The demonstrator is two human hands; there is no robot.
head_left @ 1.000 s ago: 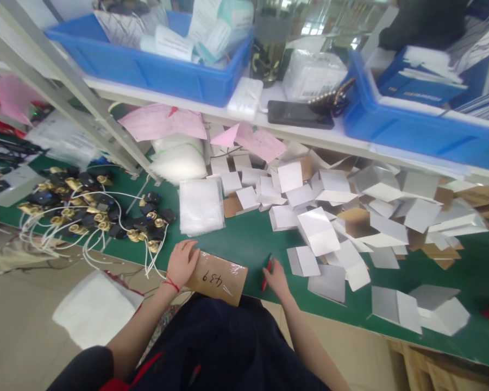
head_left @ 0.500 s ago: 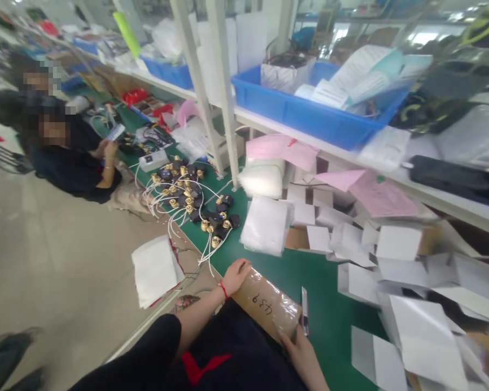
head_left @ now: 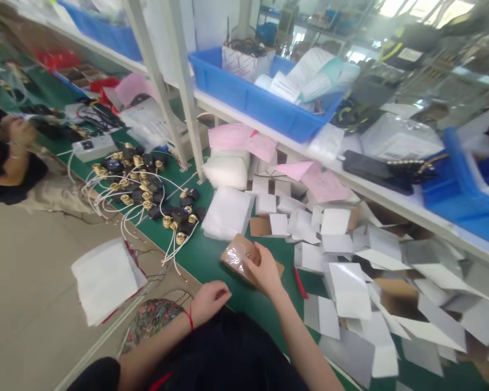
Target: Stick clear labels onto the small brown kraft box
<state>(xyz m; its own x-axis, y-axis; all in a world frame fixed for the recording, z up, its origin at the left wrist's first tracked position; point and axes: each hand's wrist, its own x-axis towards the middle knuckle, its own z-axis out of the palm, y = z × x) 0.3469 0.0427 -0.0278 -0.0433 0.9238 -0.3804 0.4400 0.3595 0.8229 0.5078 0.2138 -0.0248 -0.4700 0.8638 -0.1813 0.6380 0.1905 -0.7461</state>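
A brown cardboard packet (head_left: 234, 255), wrapped in shiny clear tape and marked with handwriting, is over the green bench top. My right hand (head_left: 264, 269) grips it from above, hiding part of the writing. My left hand (head_left: 212, 300), with a red string at the wrist, is apart from the packet near the bench's front edge. Its fingers are loosely curled and nothing shows in them. To the right of my right hand lies a slim red tool (head_left: 300, 283), partly beside the white boxes. Behind the packet rests a stack of clear plastic bags (head_left: 228, 213).
Many open white boxes (head_left: 348, 290) cover the right side. Brass fittings with black parts and white cables (head_left: 146, 195) are heaped at left. A blue bin (head_left: 261, 106) stands on the shelf behind two posts. Another person's hand (head_left: 20, 130) is at far left. A cloth-covered stool (head_left: 106, 279) stands below.
My left hand has let go of the packet and drawn back. My right hand has moved the packet forward and now holds it from above. The view has swung right.
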